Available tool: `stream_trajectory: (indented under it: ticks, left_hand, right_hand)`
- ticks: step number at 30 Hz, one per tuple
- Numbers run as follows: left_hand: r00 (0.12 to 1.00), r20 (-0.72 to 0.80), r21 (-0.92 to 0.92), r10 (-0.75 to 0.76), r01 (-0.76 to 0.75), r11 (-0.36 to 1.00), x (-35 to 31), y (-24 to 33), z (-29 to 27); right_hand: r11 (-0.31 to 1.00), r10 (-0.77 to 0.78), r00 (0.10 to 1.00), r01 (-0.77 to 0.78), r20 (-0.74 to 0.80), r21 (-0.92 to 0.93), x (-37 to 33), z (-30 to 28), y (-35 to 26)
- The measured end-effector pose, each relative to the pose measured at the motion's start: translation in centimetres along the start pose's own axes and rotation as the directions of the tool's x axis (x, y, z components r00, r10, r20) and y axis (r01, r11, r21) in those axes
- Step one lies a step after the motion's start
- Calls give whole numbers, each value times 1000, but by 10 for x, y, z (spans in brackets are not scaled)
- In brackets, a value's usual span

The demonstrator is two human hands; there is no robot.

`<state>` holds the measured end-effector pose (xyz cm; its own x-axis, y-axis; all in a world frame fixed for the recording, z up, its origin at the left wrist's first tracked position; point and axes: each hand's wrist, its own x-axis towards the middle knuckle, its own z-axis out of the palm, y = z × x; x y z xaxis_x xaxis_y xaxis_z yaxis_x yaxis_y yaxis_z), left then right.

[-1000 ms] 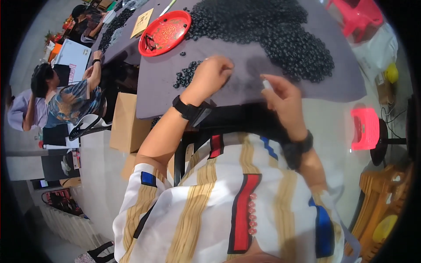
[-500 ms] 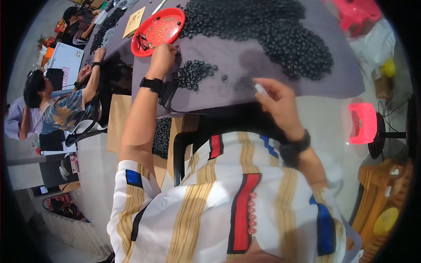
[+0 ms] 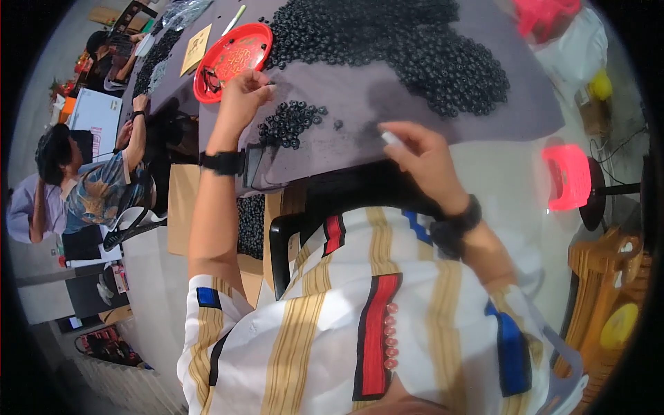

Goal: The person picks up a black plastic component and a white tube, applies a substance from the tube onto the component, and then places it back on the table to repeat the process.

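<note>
My left hand (image 3: 242, 100) is over the table at the near right edge of a red plate (image 3: 257, 43). Its thumb and fingers are pinched together, and whatever they hold is too small to make out. Closer to me, just right of that wrist, lies a small pile of black, bead-like round pieces with holes (image 3: 287, 124). One loose black piece (image 3: 338, 124) sits beside the pile. My right hand (image 3: 423, 159) is above the table's front edge, closed on a small white stick-like tool (image 3: 392, 139). Most of the tool is hidden in my fingers.
A large heap of black pieces (image 3: 449, 76) spreads across the far side of the grey-covered table (image 3: 526, 121). A card (image 3: 196, 50) and a pale green pen-like stick (image 3: 234, 21) lie beyond the plate. A box of black pieces (image 3: 250, 225) stands below. Co-workers (image 3: 97, 169) sit at left.
My left hand has turned, its fingertips now pointing right, away from the plate. The right hand keeps its grip on the white tool. The whole view has shifted slightly.
</note>
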<state>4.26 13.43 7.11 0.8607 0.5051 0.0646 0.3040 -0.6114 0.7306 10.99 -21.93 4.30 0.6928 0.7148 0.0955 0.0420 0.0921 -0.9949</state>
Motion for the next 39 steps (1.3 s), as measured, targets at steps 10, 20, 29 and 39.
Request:
stream_trajectory:
  ticks: [10, 20, 29, 39]
  left_hand:
    - [875, 459, -871, 156, 407, 276, -98, 94, 85]
    - [852, 499, -866, 156, 486, 118, -105, 102, 105]
    - [832, 524, -851, 183, 508, 133, -106, 98, 105]
    - [838, 516, -856, 180, 512, 69, -112, 99, 111]
  right_hand:
    - [988, -108, 993, 101, 46, 119, -8, 7, -14]
    - [993, -73, 995, 66, 74, 98, -8, 2, -7]
    - [990, -77, 993, 65, 94, 124, -6, -2, -14]
    - [946, -26, 991, -19, 135, 323, -3, -3, -18]
